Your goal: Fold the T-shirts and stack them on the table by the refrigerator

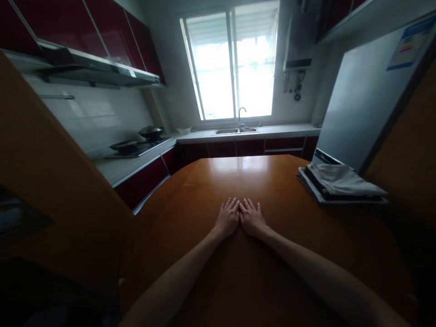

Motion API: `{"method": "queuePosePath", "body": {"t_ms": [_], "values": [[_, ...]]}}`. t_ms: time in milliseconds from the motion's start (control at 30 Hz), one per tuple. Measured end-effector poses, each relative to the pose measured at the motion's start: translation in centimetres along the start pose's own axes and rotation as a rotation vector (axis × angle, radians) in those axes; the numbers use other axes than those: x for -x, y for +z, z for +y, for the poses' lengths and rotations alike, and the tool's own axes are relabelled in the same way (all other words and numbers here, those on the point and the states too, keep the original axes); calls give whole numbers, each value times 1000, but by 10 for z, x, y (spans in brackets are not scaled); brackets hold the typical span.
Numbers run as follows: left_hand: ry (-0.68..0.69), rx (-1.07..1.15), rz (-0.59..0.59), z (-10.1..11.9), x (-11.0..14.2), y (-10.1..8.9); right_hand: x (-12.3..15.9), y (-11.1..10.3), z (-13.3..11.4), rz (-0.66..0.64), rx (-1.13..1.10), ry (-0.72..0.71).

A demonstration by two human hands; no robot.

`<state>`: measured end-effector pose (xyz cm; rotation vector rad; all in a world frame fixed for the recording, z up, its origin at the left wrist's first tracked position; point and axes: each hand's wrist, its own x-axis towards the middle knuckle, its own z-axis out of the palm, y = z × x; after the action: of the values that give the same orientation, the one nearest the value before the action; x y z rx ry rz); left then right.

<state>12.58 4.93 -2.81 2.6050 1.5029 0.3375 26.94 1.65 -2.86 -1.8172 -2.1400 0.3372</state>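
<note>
My left hand (228,217) lies flat on the wooden table (190,195), palm down with its fingers stretched forward. Beside it my right hand (251,218) rests the same way, and the two touch along their inner edges at the thumbs. Neither hand holds anything. To the right, on the table's far right side, sits a stack of folded clothes (340,181), grey and black, well apart from my right hand.
Beyond the table runs a counter with a sink (226,131) and a tap (240,117) under the window. A lidded pan (151,131) and a wok (124,146) stand on the stove at left. A fridge (361,100) stands at right.
</note>
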Motion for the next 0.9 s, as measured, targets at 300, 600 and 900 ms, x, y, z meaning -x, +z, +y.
{"method": "queuePosePath", "body": {"t_ms": [300,600,900], "values": [[31,30,-50,-2,1,-6,6,-11,5,-22,41,6],[30,32,-38,-2,3,-6,6,-11,9,-47,82,34],[26,31,-30,-4,1,-3,4,-9,13,-27,63,27]]}}
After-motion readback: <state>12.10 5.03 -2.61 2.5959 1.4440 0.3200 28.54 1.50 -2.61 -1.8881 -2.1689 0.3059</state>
